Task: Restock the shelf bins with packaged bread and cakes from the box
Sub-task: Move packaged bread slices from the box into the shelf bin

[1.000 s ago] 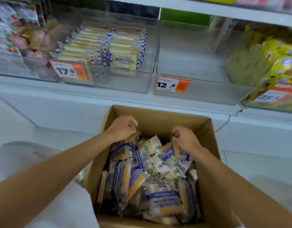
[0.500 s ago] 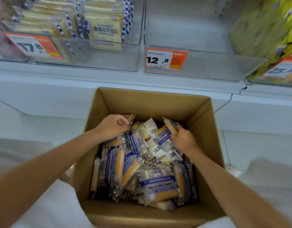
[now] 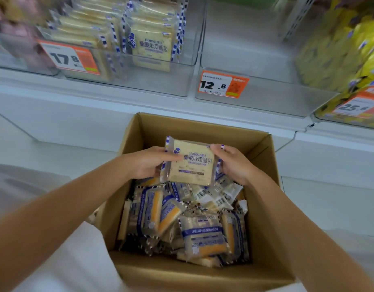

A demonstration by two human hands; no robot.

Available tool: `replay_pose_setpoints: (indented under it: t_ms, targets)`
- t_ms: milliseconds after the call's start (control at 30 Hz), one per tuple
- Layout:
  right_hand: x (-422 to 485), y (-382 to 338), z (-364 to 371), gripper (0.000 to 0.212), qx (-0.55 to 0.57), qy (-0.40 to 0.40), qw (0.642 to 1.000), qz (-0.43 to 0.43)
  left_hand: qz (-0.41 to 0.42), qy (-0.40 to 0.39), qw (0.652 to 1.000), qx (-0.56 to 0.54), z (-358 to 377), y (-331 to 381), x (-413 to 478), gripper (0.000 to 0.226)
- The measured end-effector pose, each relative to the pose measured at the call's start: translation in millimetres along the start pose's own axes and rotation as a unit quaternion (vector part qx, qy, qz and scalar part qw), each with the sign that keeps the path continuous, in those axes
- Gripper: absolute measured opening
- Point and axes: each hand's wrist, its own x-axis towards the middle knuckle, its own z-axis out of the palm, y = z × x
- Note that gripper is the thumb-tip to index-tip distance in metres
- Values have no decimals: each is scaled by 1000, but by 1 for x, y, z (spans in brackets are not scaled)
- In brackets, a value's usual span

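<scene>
A stack of packaged toast bread (image 3: pixel 190 165) with blue-checked edges is held above the back of the open cardboard box (image 3: pixel 264 207). My left hand (image 3: pixel 148 163) grips its left side and my right hand (image 3: pixel 234 163) grips its right side. Several more bread packs (image 3: pixel 181 224) lie jumbled in the box below. On the shelf, a clear bin (image 3: pixel 139 81) tagged 17.8 holds rows of the same bread (image 3: pixel 152 39). Right of it stands a clear bin (image 3: pixel 266 95) tagged 12.8 with nothing visible inside.
A bin of yellow packs (image 3: pixel 350 60) tagged 25 stands at the far right. Pink packs (image 3: pixel 15 34) fill a bin at the far left. The white shelf ledge (image 3: pixel 97 102) runs just behind the box. White cloth (image 3: pixel 34 207) lies left of the box.
Both hands have gathered bread packs from the box into one stack and lifted it face-up above the pile. The camera has moved closer to the shelf.
</scene>
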Motion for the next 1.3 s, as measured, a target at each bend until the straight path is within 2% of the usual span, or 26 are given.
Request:
replay_pose_setpoints:
  t_ms: [33,100,133,167,200,267,300,333,367,400,433,467,533,600,633,667,767,867,933,1067,1100,1167,1267,1300]
  targets:
    - [4,1,0,42,22,-31,999,19,-3,0,1000,-11,-2,-4,0,49]
    - [16,13,-4,44,45,-41,997,42,10,38,999,-37,-2,-10,1,40]
    - [25,25,-8,39,10,-23,999,43,18,67,996,-54,-2,-13,1,33]
    - [32,42,-16,34,-82,3,996,39,22,98,993,-63,-4,-16,1,30]
    - [40,61,-24,39,-225,14,973,42,24,124,990,-59,-8,-21,1,30]
    - [51,103,-37,71,-500,-19,863,74,23,153,986,-55,-17,-29,0,30]
    - [52,121,-38,81,-582,-39,808,77,18,159,985,-60,-20,-32,-1,30]
    - [52,135,-36,86,-631,-52,771,69,14,167,984,-65,-24,-37,0,28]
    - [50,143,-33,86,-651,-56,755,55,12,176,982,-65,-25,-39,-1,25]
    - [50,151,-32,83,-643,-44,764,29,14,186,981,-58,-26,-42,-1,23]
    - [50,154,-32,76,-613,-20,790,-1,20,195,979,-50,-26,-43,-1,20]
    - [49,148,-32,68,-554,10,832,-13,27,202,978,-40,-27,-45,-1,18]
    - [45,117,-28,48,-387,62,920,0,36,212,976,-23,-26,-46,-1,18]
    - [39,76,-23,24,-225,80,971,16,43,217,975,-7,-23,-43,1,24]
    - [35,55,-19,11,-152,80,985,21,47,217,975,-3,-21,-40,2,27]
    - [30,36,-14,8,-86,77,993,26,51,214,975,-5,-18,-37,3,29]
    - [15,-1,2,18,85,62,994,12,60,193,978,-48,-10,-28,5,29]
    - [5,-12,14,32,186,46,981,-14,69,171,975,-122,-1,-18,3,30]
    - [-1,-20,18,39,220,37,975,-24,86,160,971,-154,1,-13,2,33]
    - [-12,-28,32,33,289,2,957,-29,102,75,976,-176,4,-1,-11,36]
    - [-15,-28,35,32,261,-8,965,-35,115,64,977,-170,5,1,-14,33]
    - [-20,-31,41,37,126,13,990,-66,138,72,977,-148,4,3,-20,33]
    - [-24,-51,40,76,-36,129,987,-90,156,100,973,-135,-6,12,-30,35]
    - [-25,-60,40,86,-74,146,981,-101,158,104,973,-132,-10,18,-35,36]
